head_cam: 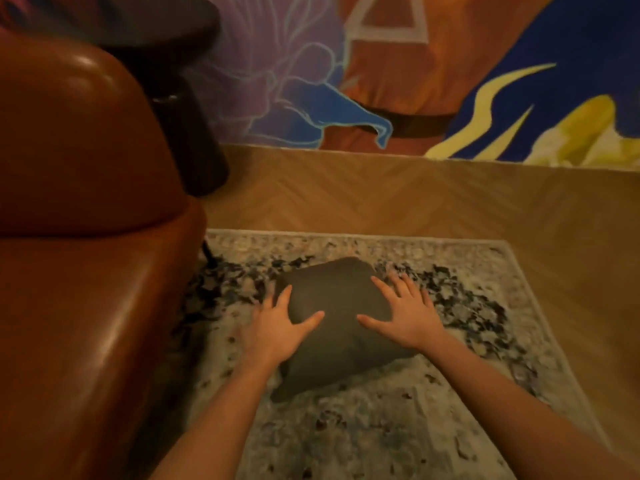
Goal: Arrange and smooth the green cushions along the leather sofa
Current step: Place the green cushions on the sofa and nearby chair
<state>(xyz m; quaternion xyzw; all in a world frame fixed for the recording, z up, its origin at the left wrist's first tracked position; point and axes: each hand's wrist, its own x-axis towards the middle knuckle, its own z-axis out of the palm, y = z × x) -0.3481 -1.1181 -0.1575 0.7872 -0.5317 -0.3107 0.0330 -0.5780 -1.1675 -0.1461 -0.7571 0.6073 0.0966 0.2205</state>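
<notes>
Cushion point(337, 327) lies on rug point(398, 427). Left hand point(277, 329) and right hand point(407, 315) flank it, fingers spread wide. Recommend gripping both sides evenly before lifting to sofa point(86, 271).

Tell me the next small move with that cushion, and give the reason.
Probably curl both hands round the cushion's sides and lift it toward the sofa. It lies on the rug, not on the sofa, and the left hand and right hand lie spread at its two sides without gripping it.
</notes>
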